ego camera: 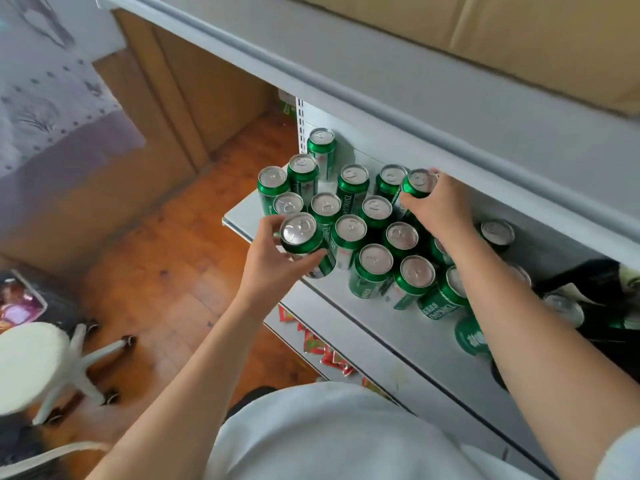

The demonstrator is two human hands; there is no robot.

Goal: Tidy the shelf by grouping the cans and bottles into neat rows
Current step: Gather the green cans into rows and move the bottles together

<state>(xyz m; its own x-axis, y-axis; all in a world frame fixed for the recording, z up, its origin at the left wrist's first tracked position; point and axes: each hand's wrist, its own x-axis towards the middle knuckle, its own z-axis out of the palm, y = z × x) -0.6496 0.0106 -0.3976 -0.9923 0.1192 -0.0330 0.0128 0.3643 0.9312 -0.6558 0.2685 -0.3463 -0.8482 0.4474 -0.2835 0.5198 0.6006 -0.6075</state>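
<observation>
Already crowded, the grey shelf (408,344) carries a loose cluster of green beer cans (375,266), all upright, some touching. The 2 hands work well apart: the left hand (273,258) curls round a can (299,233) tilted toward the camera at the shelf's front-left corner, and the right hand (438,206) grips the top of another can (417,184) near the back wall.

Risk sits mainly at the front left. The tilted can hangs over or just beyond the shelf lip, so a slip of the fingers could send it to the wooden floor (166,265). The right forearm (485,289) crosses low over several cans in the right part of the cluster; a careless sweep could topple them like skittles, and a knocked can could roll off the open front.

Farther right, dark glass bottles (588,285) appear to lie on their sides, though that corner is blurred. They crowd the room the can rows would need. An upper shelf (450,98) overhangs the back row and limits lifting height. Red snack packets (332,358) show on the tier below, and a white wheeled stool (38,362) stands on the floor at left.
</observation>
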